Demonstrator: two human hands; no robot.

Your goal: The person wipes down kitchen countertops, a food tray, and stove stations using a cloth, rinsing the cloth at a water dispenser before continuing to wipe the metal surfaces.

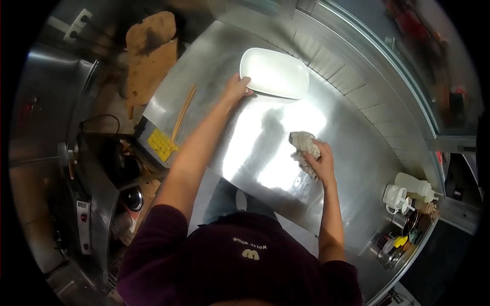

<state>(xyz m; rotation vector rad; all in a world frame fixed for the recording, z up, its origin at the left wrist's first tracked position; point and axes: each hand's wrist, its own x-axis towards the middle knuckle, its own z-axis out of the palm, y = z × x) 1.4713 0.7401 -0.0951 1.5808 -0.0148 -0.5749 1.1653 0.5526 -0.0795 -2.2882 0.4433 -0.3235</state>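
Observation:
A white rectangular plate [275, 74] with rounded corners is at the far side of the steel counter [245, 137]. My left hand [238, 89] grips its near left corner, thumb on the rim and fingers partly hidden beneath. Closer to me, my right hand [321, 159] is closed on a crumpled, pale cloth [304, 144] that touches the shiny countertop. The plate and the cloth are well apart.
Chopsticks [182, 115] lie at the counter's left, their ends by a yellow sponge-like block [162, 144]. Wooden boards [151, 61] lean at upper left. White jugs [395, 198] and several jars [393, 245] crowd the right end. A tiled wall [352, 92] borders the far edge.

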